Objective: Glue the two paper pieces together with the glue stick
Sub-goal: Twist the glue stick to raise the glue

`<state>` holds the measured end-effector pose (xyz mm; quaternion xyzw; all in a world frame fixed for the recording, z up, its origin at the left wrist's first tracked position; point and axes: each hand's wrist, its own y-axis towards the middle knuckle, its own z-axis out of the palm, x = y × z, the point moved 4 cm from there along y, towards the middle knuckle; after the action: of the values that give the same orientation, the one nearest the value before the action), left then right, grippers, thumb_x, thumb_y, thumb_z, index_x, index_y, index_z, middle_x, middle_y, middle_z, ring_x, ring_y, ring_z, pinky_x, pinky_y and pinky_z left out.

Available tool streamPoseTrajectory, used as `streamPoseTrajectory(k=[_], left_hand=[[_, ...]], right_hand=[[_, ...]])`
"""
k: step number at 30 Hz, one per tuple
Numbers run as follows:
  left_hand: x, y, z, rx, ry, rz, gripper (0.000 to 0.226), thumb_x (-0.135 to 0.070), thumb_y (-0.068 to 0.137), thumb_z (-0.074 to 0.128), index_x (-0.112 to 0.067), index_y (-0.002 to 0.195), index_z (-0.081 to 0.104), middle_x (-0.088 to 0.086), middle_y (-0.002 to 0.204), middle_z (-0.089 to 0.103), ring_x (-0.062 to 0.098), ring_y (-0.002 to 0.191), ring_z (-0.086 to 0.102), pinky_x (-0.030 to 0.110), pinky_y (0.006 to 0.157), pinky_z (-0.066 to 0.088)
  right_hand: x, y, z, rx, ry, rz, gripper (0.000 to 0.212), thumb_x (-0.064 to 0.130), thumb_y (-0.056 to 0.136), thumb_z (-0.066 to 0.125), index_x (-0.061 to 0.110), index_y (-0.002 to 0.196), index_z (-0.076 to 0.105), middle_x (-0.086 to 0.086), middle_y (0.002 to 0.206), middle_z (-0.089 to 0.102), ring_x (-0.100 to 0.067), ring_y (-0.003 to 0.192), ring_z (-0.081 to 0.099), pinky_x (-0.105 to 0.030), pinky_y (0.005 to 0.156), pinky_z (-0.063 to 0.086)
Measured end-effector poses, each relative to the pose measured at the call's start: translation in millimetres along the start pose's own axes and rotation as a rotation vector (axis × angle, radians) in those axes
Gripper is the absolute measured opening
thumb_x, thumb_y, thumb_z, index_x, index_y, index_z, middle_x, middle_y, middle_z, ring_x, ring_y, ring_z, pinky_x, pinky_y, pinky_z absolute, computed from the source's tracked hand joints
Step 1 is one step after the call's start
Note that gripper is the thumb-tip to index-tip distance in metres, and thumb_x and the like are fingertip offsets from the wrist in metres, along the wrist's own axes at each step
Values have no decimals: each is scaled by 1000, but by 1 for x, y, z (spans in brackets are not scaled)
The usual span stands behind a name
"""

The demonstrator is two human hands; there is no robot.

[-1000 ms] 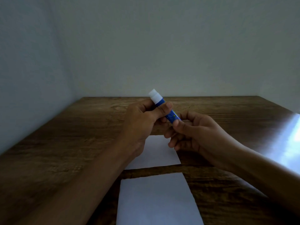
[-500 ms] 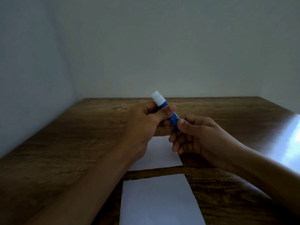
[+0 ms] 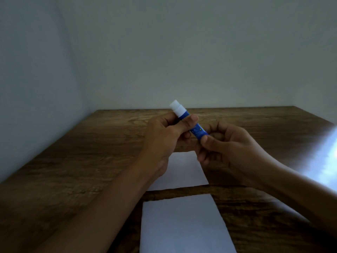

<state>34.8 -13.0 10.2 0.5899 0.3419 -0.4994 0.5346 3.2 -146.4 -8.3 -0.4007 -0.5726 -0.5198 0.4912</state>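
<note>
Wooden table (image 3: 91, 161) is lying dim under pale walls; left hand (image 3: 160, 141) is pinching the glue stick (image 3: 189, 123) near its white tip, right hand (image 3: 229, 148) closing on its base; light, stiff, likely slick; two paper pieces (image 3: 182, 223) are waiting below, flimsy; whether it is capped is unclear

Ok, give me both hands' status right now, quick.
Left hand: closed on the upper part of the glue stick, just below its white tip.
Right hand: closed, fingers pinching the glue stick's lower end.
</note>
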Motion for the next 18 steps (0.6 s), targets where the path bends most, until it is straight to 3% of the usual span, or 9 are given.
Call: streamPoseTrajectory(k=[4, 6, 9, 11, 13, 16, 18], left_hand=[[0, 0, 2, 14, -53, -16, 24, -35, 51, 69, -18, 67, 70, 3, 64, 58, 5, 51, 53, 24, 59, 53], [2, 0, 2, 27, -71, -18, 27, -38, 51, 69, -18, 68, 70, 2, 67, 60, 8, 58, 53, 28, 68, 50], [7, 0, 7, 136, -23, -65, 43, -44, 62, 64, -11, 89, 69, 17, 88, 67, 31, 76, 54, 49, 88, 45], [11, -2, 13, 244, 14, -89, 55, -47, 71, 57, -2, 102, 63, 18, 81, 64, 27, 70, 53, 54, 88, 42], [13, -5, 17, 354, 74, -110, 60, -53, 72, 51, 1, 96, 61, 9, 72, 58, 25, 72, 52, 52, 86, 41], [12, -5, 6, 373, 379, -157, 59, -63, 64, 52, -13, 94, 61, 9, 94, 64, 25, 94, 57, 46, 94, 43], [5, 2, -10, 367, 633, -111, 34, -53, 70, 58, -27, 92, 61, -6, 93, 65, 11, 92, 59, 35, 86, 47]], right_hand=[[2, 0, -5, -9, 154, 47, 32, 32, 75, 55, 5, 91, 60, -10, 70, 70, -17, 57, 64, -24, 51, 52], [3, -2, 0, 20, 247, 43, 37, 32, 73, 59, 3, 97, 57, -9, 70, 67, -16, 56, 63, -24, 51, 52], [3, -4, 8, 5, 293, -3, 37, 25, 68, 64, 7, 99, 54, -4, 64, 63, -15, 50, 58, -24, 47, 49], [4, -4, 9, -47, 310, -14, 37, 24, 70, 63, 6, 101, 54, -4, 61, 63, -14, 48, 57, -23, 44, 47], [5, -4, 5, -111, 334, -28, 40, 25, 77, 59, -1, 107, 54, -5, 61, 64, -14, 48, 57, -23, 43, 47], [14, -6, -8, -220, 356, -70, 31, 24, 86, 54, 1, 106, 57, -6, 64, 68, -14, 51, 61, -22, 45, 49], [23, -7, -16, -282, 333, -111, 25, 24, 87, 55, 4, 102, 59, -5, 65, 68, -14, 54, 61, -22, 47, 48]])
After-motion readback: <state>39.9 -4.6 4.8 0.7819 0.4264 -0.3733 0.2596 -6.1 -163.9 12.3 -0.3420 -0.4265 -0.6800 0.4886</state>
